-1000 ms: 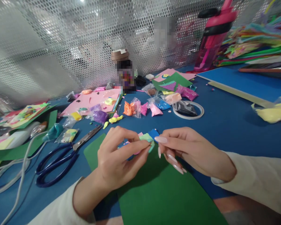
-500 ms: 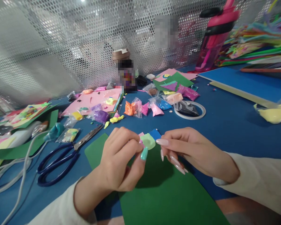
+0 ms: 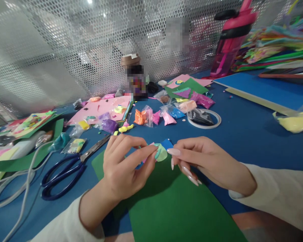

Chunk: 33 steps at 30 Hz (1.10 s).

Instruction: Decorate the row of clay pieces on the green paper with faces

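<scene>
My left hand (image 3: 127, 164) is closed in a pinch, its thumb and forefinger tips at the left edge of a thin pale green rounded piece (image 3: 162, 154). My right hand (image 3: 199, 159) pinches the right side of a small blue piece (image 3: 167, 144) that lies behind the green one. A bit of pink (image 3: 147, 157) shows behind the left fingers. Whether these pieces are paper or clay, I cannot tell. Both hands hover above a dark green sheet (image 3: 179, 205) on the blue table.
Scissors with dark blue handles (image 3: 63, 174) lie to the left, near a white cable (image 3: 27, 181). Behind the hands are several small bags of coloured clay (image 3: 109, 125) and a white ring of tape (image 3: 217, 122). A pink bottle (image 3: 229, 43) stands at the back right.
My left hand has shifted slightly left and turned, and its thumb and forefinger now cover the left edge of the pale green piece. My right hand has barely moved.
</scene>
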Available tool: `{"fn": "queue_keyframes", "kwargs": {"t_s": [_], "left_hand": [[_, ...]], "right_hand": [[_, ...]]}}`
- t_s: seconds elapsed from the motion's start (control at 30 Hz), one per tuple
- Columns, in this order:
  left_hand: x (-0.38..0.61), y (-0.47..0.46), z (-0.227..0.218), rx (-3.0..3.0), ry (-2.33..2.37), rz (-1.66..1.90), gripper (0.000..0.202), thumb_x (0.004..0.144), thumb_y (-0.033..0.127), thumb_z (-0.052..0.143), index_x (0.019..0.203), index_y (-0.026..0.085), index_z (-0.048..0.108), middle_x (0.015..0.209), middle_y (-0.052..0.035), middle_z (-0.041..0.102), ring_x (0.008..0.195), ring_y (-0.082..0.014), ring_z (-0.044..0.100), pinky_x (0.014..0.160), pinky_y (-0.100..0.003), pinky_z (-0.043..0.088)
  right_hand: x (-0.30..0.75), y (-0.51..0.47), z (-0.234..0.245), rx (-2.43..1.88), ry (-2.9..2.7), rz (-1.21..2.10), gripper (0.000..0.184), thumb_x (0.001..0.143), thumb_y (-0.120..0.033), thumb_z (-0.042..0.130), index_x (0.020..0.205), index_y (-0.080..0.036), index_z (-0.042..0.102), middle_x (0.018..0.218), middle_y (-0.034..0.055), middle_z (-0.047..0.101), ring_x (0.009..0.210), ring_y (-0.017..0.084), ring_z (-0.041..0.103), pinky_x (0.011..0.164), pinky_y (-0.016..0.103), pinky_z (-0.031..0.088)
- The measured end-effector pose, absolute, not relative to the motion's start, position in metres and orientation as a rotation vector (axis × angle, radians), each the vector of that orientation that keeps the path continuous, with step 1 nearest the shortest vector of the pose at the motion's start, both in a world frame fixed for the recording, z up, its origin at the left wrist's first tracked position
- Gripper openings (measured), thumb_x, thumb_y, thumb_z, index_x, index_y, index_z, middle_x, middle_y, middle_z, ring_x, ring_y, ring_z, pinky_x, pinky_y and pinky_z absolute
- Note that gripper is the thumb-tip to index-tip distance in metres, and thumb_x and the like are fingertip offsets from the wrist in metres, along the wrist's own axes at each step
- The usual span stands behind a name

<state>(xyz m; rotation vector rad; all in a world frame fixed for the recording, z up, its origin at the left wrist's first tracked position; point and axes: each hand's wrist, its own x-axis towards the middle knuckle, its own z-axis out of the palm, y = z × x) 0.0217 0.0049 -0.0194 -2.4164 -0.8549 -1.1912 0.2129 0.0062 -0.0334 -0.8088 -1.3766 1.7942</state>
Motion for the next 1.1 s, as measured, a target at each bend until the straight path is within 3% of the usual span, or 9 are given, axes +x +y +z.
{"fn": "queue_keyframes", "kwargs": {"t_s": [0.33,0.67,1.1], "left_hand": [[0.0228,0.0046,-0.0200,-2.332,-0.906,-1.252,0.006,0.071,0.019,0.070,0.070,0.020,0.064,0.066,0.0004,0.058,0.058,-0.0098,0.050,0.056,-0.028,0.034],[0.0233,0.0041,-0.0188,-2.400,-0.865,-1.213,0.007,0.070,0.013,0.067,0.073,0.019,0.064,0.068,-0.0005,0.059,0.058,-0.0105,0.051,0.058,-0.029,0.035],[0.0242,0.0040,-0.0193,-2.410,-0.855,-1.219,0.013,0.070,0.008,0.066,0.075,0.019,0.064,0.069,-0.0005,0.060,0.060,-0.0102,0.051,0.059,-0.030,0.035]], "right_hand": [[0.2123,0.0056,-0.0289,-0.918,-1.443,1.693,0.028,0.075,-0.038,0.062,0.064,-0.013,0.060,0.039,-0.0048,0.045,0.033,0.004,0.040,0.033,0.015,0.032],[0.2128,0.0059,-0.0313,-0.909,-1.415,1.715,0.029,0.081,-0.039,0.055,0.067,-0.014,0.059,0.041,-0.0052,0.045,0.033,0.004,0.040,0.032,0.016,0.032],[0.2133,0.0068,-0.0305,-0.892,-1.409,1.729,0.029,0.078,-0.040,0.057,0.066,-0.013,0.059,0.041,-0.0048,0.045,0.033,0.004,0.040,0.032,0.016,0.031]]}}
